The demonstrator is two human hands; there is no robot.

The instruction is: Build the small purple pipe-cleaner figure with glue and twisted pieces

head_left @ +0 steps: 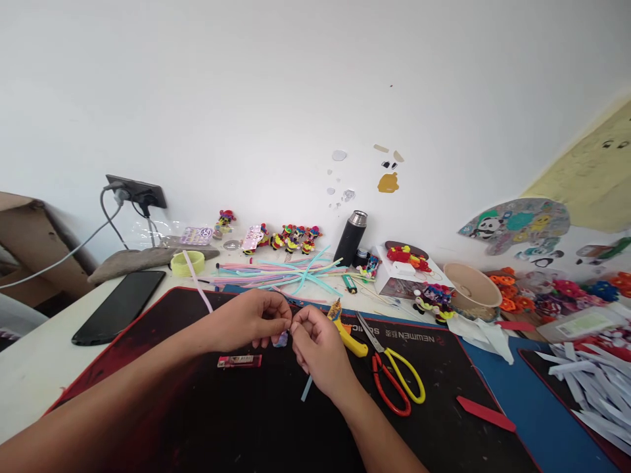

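Note:
My left hand [261,318] and my right hand [320,348] meet above the dark mat, thumbs and forefingers pinched together. Between them shows a small blue-purple chenille piece [281,339], mostly covered by the fingers. A light blue chenille stem [306,389] sticks out below my right hand. Behind my left wrist a lilac chenille stem [198,281] slants up to the left; its lower end is hidden. A red lighter [239,361] lies below my left hand. Right of my right hand are yellow-handled pliers [352,338] and scissors [389,368] with red and yellow handles.
Pastel chenille stems [276,272] lie in a pile at the back, near a black thermos [351,238] and a green lighter [350,284]. A phone [118,309] and yellow ring [188,263] are left. Right are a bowl [470,286], red strip [486,412] and white strips [591,387].

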